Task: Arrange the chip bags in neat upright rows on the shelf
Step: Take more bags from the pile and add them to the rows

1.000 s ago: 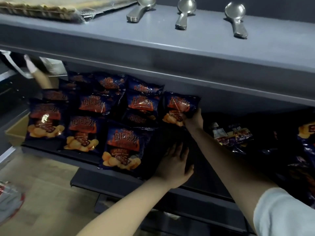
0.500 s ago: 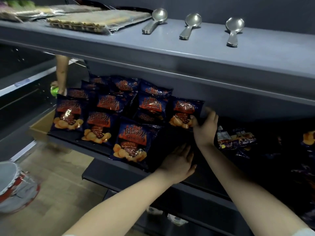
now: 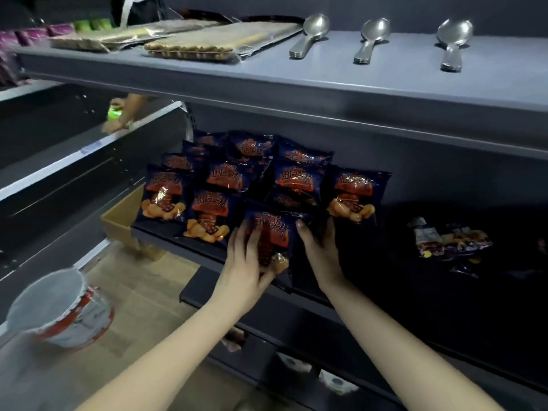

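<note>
Several dark blue chip bags with orange print stand in rows on the dark middle shelf (image 3: 189, 246). The front bag (image 3: 271, 232) sits at the shelf's front edge between my hands. My left hand (image 3: 244, 268) grips its left side, thumb under the bottom corner. My right hand (image 3: 320, 250) holds its right edge with curled fingers. Another bag (image 3: 354, 194) stands upright just behind and to the right. More bags (image 3: 166, 191) fill the rows to the left.
A loose pile of mixed snack packs (image 3: 450, 241) lies on the dark shelf to the right. The grey top shelf holds three metal spoons (image 3: 370, 38) and wrapped mats (image 3: 207, 43). A cardboard box (image 3: 121, 218) and a bucket (image 3: 59, 307) stand on the floor at left. Another person's hand (image 3: 118, 120) reaches onto the neighbouring shelf.
My right hand left the far right bag and came down to the front bag. My left hand moved from the bare shelf onto that bag's left side. The view shifted left.
</note>
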Motion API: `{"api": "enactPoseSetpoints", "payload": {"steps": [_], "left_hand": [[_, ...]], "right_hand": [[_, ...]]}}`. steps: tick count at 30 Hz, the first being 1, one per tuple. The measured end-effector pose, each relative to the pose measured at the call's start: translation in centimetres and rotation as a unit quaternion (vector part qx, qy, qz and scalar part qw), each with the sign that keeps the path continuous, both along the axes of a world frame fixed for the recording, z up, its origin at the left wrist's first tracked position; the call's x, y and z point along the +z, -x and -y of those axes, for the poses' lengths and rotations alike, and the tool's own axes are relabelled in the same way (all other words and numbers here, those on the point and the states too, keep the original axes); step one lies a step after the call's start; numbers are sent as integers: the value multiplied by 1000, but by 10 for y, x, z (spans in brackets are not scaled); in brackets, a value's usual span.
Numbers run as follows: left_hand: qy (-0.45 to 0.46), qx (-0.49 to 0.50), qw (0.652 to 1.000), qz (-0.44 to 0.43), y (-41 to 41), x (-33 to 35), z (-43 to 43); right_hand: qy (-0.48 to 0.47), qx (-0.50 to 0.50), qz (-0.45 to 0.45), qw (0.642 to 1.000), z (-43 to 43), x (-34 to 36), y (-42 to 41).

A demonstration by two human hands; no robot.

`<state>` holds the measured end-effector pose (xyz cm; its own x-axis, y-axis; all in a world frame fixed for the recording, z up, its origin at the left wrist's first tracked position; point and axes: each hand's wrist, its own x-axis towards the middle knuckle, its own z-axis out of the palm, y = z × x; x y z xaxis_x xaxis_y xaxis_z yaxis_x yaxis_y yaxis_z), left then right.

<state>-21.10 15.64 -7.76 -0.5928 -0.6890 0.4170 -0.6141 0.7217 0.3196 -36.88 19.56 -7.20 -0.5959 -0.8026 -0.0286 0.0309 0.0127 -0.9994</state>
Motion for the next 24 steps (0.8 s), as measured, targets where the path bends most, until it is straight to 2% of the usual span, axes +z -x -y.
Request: {"api": "enactPoseSetpoints", "payload": {"steps": [3, 7, 13, 18, 24], "left_hand": [[-7, -70, 996, 51, 0, -14, 8], [5, -130, 991, 34, 13, -17, 14], [92, -168, 981, 33, 6, -28, 46], [41, -191, 981, 17, 15, -26, 67], [-5, -200, 980, -20, 21, -26, 76]], "right_hand": [[-4, -13, 8, 1000, 9, -6, -6], [25, -29, 23, 999, 14, -8, 6], [48, -54, 3, 997, 28, -16, 15], [56, -91, -5, 994, 42, -11, 12], [12, -109, -98, 989, 42, 3, -10]]}}
